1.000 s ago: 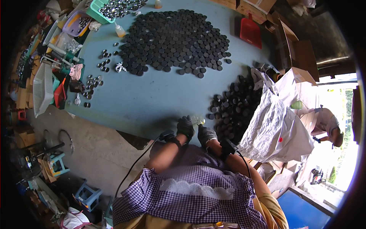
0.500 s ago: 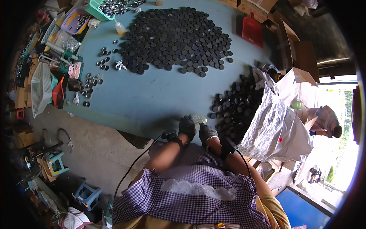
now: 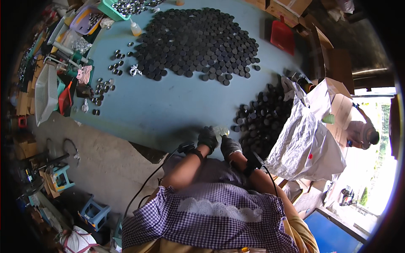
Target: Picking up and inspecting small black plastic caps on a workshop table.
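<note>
Both my hands wear dark gloves and meet at the near edge of a blue table (image 3: 168, 109). My left hand (image 3: 207, 138) and my right hand (image 3: 230, 145) close together on a small pale object (image 3: 221, 131) between the fingertips; its kind is too small to tell. A black band with a cable sits on each wrist. To the right of my hands lies a pile of black round caps (image 3: 263, 120). A larger spread of the same black caps (image 3: 198, 40) covers the far middle of the table.
A big clear plastic bag (image 3: 306, 143) stands at the right beside cardboard boxes (image 3: 333, 90). Small shiny metal parts (image 3: 101, 86), a small bottle (image 3: 135, 28), baskets and a red dustpan (image 3: 282, 37) lie about. Another person (image 3: 363, 133) sits at far right. Stools stand on the floor at left.
</note>
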### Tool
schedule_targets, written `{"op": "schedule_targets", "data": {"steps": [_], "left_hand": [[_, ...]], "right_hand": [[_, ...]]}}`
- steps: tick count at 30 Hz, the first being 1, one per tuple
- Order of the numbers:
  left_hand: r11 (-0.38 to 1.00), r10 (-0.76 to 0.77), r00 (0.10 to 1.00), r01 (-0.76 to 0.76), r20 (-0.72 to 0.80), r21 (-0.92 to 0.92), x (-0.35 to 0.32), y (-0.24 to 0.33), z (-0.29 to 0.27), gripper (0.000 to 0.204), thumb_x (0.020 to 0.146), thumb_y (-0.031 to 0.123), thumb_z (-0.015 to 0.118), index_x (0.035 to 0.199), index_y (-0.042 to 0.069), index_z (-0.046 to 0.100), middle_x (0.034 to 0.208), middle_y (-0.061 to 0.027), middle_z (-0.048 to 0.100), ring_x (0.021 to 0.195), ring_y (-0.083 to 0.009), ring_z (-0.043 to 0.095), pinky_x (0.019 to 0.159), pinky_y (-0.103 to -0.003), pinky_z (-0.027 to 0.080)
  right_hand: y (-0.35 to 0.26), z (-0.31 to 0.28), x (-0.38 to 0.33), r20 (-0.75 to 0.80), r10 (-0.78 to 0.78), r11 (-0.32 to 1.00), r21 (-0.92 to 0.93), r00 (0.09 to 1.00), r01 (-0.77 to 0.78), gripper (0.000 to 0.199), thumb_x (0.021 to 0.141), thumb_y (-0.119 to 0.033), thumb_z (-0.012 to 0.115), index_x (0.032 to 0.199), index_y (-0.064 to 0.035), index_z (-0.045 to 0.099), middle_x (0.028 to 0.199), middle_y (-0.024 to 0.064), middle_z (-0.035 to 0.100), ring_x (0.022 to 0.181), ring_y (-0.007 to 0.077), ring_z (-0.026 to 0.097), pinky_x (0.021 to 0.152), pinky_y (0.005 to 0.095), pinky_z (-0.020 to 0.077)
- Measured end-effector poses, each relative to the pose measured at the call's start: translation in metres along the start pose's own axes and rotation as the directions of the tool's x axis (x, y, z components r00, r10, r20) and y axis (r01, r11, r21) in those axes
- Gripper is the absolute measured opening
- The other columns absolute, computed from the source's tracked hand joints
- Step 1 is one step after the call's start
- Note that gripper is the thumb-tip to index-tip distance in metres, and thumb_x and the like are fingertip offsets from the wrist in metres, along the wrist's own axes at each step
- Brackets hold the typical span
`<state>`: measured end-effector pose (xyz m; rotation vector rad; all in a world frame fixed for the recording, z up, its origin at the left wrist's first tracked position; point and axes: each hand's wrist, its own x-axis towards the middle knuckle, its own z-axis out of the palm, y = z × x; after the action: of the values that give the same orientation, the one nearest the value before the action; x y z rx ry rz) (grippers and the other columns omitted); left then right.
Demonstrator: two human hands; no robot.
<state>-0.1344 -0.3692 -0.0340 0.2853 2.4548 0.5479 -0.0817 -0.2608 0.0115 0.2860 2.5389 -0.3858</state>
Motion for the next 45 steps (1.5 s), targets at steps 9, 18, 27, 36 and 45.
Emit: {"op": "schedule_targets", "data": {"steps": [9,18,27,36,45], "left_hand": [[1.000,0.003,0.999,-0.003,0.043,0.002,0.002,0.000,0.001,0.051,0.058,0.017,0.068,0.104,0.003,0.049,0.105,-0.0191,0.051,0.099,-0.0333,0.052,0.084,-0.039,0.045],[1.000,-0.017,0.999,0.017,0.043,0.004,0.004,0.003,0.000,0.058,0.055,0.021,0.070,0.106,0.003,0.048,0.106,-0.0187,0.051,0.100,-0.0323,0.051,0.085,-0.037,0.045],[0.999,0.029,0.997,-0.031,0.070,0.025,0.012,-0.004,0.015,0.058,0.054,0.023,0.072,0.104,0.003,0.050,0.105,-0.0187,0.053,0.097,-0.0314,0.054,0.083,-0.036,0.046],[0.993,-0.016,0.991,0.001,0.131,0.115,0.009,0.006,0.006,0.060,0.055,0.021,0.074,0.107,0.005,0.048,0.109,-0.0176,0.050,0.100,-0.0317,0.053,0.083,-0.039,0.046],[0.992,-0.030,0.990,0.013,0.135,0.123,0.007,0.013,0.000,0.064,0.052,0.024,0.074,0.106,0.003,0.049,0.108,-0.0191,0.051,0.100,-0.0307,0.053,0.086,-0.035,0.045]], "right_hand": [[-0.005,-0.009,-0.005,0.104,0.068,0.997,0.039,0.992,-0.073,0.022,0.078,-0.016,0.044,0.095,-0.0045,0.053,0.081,0.0197,0.062,0.077,0.0358,0.060,0.067,0.0464,0.0464],[-0.002,-0.003,0.001,0.151,0.097,0.993,0.047,0.984,-0.105,0.023,0.080,-0.016,0.043,0.097,-0.0051,0.052,0.086,0.0197,0.061,0.081,0.0359,0.059,0.070,0.0453,0.0464],[0.001,0.001,-0.005,0.111,0.091,0.991,0.091,0.990,-0.101,0.023,0.080,-0.017,0.042,0.098,-0.0057,0.052,0.088,0.0198,0.061,0.082,0.0358,0.059,0.070,0.0452,0.0465],[0.011,0.012,-0.011,0.068,0.060,0.992,0.107,0.996,-0.067,0.021,0.079,-0.017,0.044,0.092,-0.0045,0.053,0.076,0.0193,0.061,0.071,0.0359,0.060,0.061,0.0453,0.0462],[0.016,0.016,-0.010,0.080,0.066,0.991,0.115,0.995,-0.075,0.022,0.079,-0.016,0.044,0.095,-0.0039,0.053,0.079,0.0205,0.061,0.074,0.0362,0.059,0.062,0.0454,0.0462]]}}
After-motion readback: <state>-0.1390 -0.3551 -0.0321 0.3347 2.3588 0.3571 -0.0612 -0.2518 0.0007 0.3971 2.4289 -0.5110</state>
